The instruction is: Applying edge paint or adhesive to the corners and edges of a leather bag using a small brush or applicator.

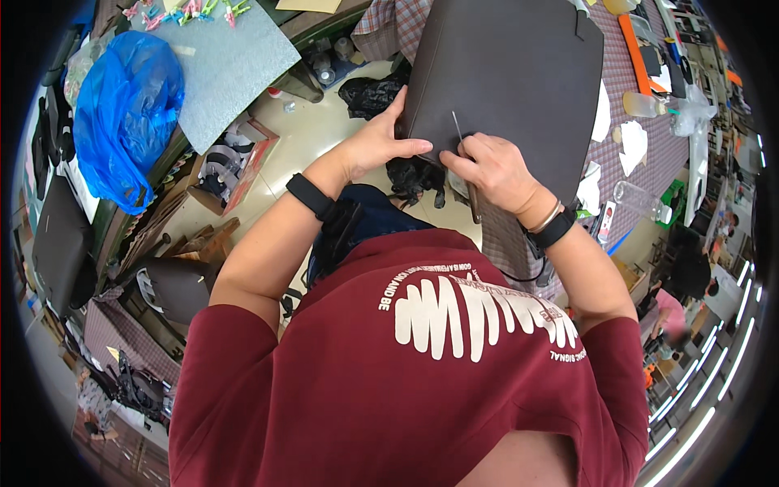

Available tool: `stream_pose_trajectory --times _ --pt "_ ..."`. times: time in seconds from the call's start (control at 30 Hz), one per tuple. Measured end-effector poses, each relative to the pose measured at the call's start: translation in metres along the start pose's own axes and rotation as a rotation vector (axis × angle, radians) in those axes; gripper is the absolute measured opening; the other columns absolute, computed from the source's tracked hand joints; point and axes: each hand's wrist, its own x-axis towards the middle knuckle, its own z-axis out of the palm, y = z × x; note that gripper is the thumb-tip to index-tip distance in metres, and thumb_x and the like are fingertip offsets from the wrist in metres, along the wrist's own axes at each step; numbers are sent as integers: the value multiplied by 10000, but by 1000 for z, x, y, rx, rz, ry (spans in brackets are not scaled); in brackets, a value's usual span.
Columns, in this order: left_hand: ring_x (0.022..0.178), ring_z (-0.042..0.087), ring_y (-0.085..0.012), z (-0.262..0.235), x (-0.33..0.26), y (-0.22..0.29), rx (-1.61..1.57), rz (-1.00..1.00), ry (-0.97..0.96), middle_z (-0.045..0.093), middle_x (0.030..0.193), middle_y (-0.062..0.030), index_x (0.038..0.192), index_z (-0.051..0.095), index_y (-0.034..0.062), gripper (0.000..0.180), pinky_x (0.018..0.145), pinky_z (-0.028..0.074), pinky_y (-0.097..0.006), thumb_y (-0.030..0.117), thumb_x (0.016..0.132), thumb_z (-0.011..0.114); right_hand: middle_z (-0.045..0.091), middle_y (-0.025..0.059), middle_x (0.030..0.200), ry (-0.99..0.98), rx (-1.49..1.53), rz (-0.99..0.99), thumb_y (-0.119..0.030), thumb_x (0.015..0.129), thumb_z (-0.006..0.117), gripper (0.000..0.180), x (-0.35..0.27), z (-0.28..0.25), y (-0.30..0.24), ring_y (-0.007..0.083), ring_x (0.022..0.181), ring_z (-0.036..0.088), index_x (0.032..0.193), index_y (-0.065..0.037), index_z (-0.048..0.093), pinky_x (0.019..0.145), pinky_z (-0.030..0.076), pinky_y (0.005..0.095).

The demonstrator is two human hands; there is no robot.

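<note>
Head view: left hand [377, 146] presses the dark leather panel [503, 89] flat; right hand [491, 170] pinches a thin tool [457, 130] upright just beyond its fingertips, apparently working the near edge; steady pressure needed next.

Workshop, leather-goods type: checked-cloth tabletop [641, 122] littered with bottles and tools, grey sheet [231, 65], coloured clips [191, 10], blue bag [122, 114].

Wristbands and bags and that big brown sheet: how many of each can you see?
Black wristbands: 2
Blue plastic bag: 1
Dark brown sheet: 1
Total: 4
</note>
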Motion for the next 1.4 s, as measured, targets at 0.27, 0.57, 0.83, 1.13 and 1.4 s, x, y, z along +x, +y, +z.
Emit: stream_pose_trajectory --times 0.27,0.57,0.83,1.13,1.4 --pt "1065 478 -184 0 -1 -5 23 6 54 391 1309 -112 1438 32 130 995 793 466 -296 173 723 722 423 34 723 -87 33 -29 -128 686 547 275 0 -1 5 187 673 498 959 -111 583 589 452 303" --pt "1132 428 -184 2 -4 1 38 -20 10 311 1361 -134 1438 45 117 923 843 451 -303 117 767 678 407 40 742 -40 63 -16 -115 695 537 385 -15 0 8 194 675 477 1077 -131 585 624 452 299" --pt "1073 470 -179 6 -4 4 42 -22 45 384 1303 -115 1439 65 138 945 822 460 -303 126 741 701 414 34 733 -74 7 -11 -126 700 528 298 -5 0 2 180 696 492 993 -124 582 614 460 296" --pt "1117 440 -164 0 -2 6 59 -82 1 318 1362 -112 1439 7 137 932 848 453 -294 126 778 664 587 63 917 152 249 446 -17 666 594 443 -38 -24 -6 210 805 578 1095 -127 590 668 498 310" --pt "1261 318 -211 2 -8 -14 -42 -109 144 216 1441 -68 1441 -2 219 776 968 343 -425 316 883 528 571 74 966 939 264 1300 -146 912 463 254 -182 -56 -8 117 813 534 1098 -9 568 747 451 262"
